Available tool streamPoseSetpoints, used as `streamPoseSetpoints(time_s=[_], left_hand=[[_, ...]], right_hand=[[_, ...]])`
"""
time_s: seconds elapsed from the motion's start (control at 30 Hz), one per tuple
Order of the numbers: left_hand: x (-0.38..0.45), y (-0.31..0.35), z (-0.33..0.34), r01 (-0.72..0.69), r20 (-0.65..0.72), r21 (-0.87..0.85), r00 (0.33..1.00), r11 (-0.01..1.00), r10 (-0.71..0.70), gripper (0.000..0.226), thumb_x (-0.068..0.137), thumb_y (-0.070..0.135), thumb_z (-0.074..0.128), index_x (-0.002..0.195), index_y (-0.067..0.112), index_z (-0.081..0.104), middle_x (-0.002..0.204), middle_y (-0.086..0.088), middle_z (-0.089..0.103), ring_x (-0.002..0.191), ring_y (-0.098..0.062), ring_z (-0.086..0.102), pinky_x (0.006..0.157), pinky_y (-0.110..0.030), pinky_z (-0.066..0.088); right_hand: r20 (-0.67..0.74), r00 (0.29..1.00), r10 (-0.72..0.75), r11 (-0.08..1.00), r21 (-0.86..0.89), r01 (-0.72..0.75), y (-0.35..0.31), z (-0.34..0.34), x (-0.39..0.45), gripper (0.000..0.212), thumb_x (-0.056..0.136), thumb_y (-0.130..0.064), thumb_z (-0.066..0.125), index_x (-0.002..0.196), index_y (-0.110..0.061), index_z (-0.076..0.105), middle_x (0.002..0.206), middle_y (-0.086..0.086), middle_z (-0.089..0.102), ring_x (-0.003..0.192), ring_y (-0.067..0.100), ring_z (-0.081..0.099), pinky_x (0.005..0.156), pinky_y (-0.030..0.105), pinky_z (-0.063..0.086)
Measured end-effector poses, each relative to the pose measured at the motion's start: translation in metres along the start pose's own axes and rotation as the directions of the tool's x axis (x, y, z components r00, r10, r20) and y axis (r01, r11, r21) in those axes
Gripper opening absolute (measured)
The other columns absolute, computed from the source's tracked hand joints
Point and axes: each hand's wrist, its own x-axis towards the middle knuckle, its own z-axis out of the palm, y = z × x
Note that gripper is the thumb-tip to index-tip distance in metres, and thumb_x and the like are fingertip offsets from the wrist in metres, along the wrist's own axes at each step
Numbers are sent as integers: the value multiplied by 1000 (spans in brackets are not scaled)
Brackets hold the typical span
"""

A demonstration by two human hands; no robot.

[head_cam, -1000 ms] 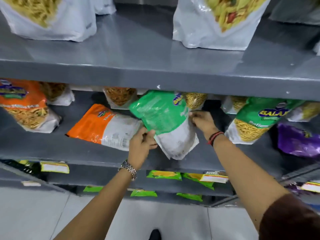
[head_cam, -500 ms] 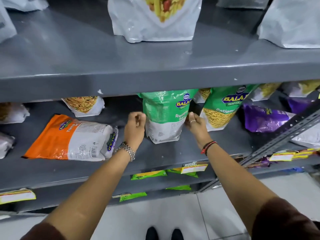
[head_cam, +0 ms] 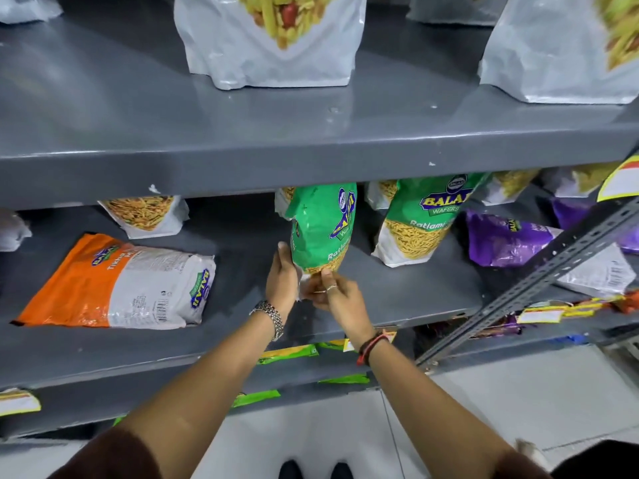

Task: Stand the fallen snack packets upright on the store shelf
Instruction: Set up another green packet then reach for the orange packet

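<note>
**Green packet held upright at its base, middle shelf**

The middle shelf (head_cam: 397, 299) carries the work. Its front edge runs below both wrists; the upper shelf (head_cam: 311, 160) overhangs it and limits headroom, and the top of the green packet (head_cam: 321, 233) sits just under that overhang.

The orange packet (head_cam: 117, 281) lies flat at the left, long axis across the shelf, well apart from the hands. A second green packet (head_cam: 422, 219) stands upright just to the right. Purple packets (head_cam: 505, 240) lie fallen farther right, behind a slanted metal brace (head_cam: 539, 281).

The green packet is on the middle shelf, long axis near vertical, its face turned partly sideways. It lies directly ahead of and above both hands.

The left hand (head_cam: 281, 281) presses flat against the packet's lower left side, fingers extended. The right hand (head_cam: 337, 292) pinches the bottom edge between thumb and fingers. Both hands grasp the green packet.

Judgement: the packet needs its base seated and its face squared forward. Bare shelf lies to the left of it; room to the right is narrower. The left hand is nearer the orange packet, the likely next item.
</note>
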Motion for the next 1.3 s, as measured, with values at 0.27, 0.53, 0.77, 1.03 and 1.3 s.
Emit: streamPoseSetpoints(time_s=[0.27,0.53,0.77,1.03,1.3], left_hand=[[-55,-30,-9,-58,-25,-37,998,998,57,52,96,39,28,143,17,29,150,0,34,134,-12,34,99,-15,22],[-34,-29,4,-97,-8,-83,995,992,97,52,92,20,47,141,17,33,146,-3,42,133,-19,41,114,-34,28],[15,-14,-3,-139,93,-28,986,990,141,66,74,-16,46,133,12,40,131,-8,56,108,-15,56,84,-30,51],[3,-25,-34,-115,-148,-214,985,970,84,55,81,-22,36,133,-4,39,137,-23,46,117,-24,49,80,-14,48],[-49,-54,-146,-211,-470,-505,881,837,-62,26,88,2,49,113,9,51,100,-8,63,90,-18,60,69,-18,54]], right_hand=[[-273,962,-29,999,-28,22,-3,-43,28,17,90,-40,45,83,-32,58,95,5,67,95,27,63,92,53,50],[-138,987,80,992,105,-65,-29,-28,54,30,96,-28,36,120,-19,52,117,2,57,119,26,53,105,46,42],[-261,965,-27,992,113,58,-6,-24,41,18,93,-29,44,106,-25,56,112,4,62,110,22,57,100,46,46],[-262,947,186,962,243,-121,12,-20,30,13,90,-10,45,84,-13,57,92,9,60,91,23,56,86,41,49],[59,997,-44,995,88,39,16,81,11,27,87,6,37,93,-4,61,85,9,65,62,-8,62,65,11,50]])
